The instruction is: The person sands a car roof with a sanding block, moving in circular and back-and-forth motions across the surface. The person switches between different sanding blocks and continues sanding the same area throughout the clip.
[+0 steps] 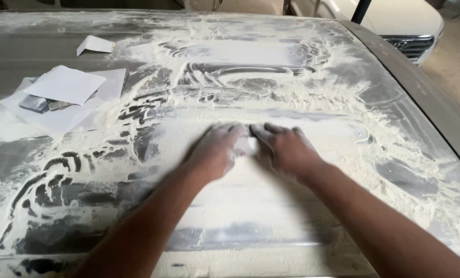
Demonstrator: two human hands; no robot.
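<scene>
Sanding block [247, 144], a small pale piece, sits pinched between both hands near the middle of a large grey car panel [44, 46], pressed flat against its surface. The left hand [214, 149] lies palm-down on the block's left side, fingers stretched forward and dusted white. The right hand [284, 149] lies palm-down on the block's right side, its fingers curled over the top edge. The two hands are close together, fingertips nearly meeting above the block; both look blurred, and most of the block is hidden beneath them, so its exact shape cannot be told.

White sanding dust [343, 103] covers much of the panel in streaks and ridges, thickest around and beyond the hands, with darker bare patches showing at the left. A smoother, pale band runs under the forearms toward the near edge.

Well apart from the hands, at the far left of the panel, lies a loose stack of white paper sheets [65, 85], with a small folded white piece [93, 45] further back. A white car [410, 23] stands beyond the panel's far right corner.
</scene>
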